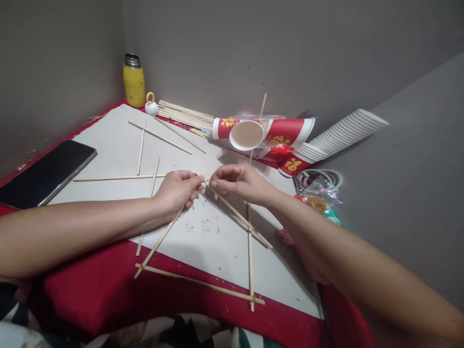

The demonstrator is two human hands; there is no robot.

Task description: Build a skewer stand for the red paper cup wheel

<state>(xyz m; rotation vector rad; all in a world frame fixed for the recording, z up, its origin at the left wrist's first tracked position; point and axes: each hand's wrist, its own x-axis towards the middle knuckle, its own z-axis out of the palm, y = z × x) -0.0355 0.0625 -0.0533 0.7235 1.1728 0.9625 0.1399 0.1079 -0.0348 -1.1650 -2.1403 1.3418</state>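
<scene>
My left hand (178,190) and my right hand (238,182) meet over a grey board (213,232), fingers pinched together where thin wooden sticks come to a point. The left hand grips a stick (159,241) that slants down to the left. Under the right hand another stick (241,217) slants down to the right. A long stick (199,282) lies across the bottom, and an upright stick (250,256) crosses it. Together they form a rough triangle frame.
Loose sticks (159,137) lie on the board's far side, with a bundle (186,115) by the wall. A yellow flask (134,82), a black phone (45,171), red paper cups (286,133), a white cup stack (344,135) and a bag of rubber bands (319,191) surround it.
</scene>
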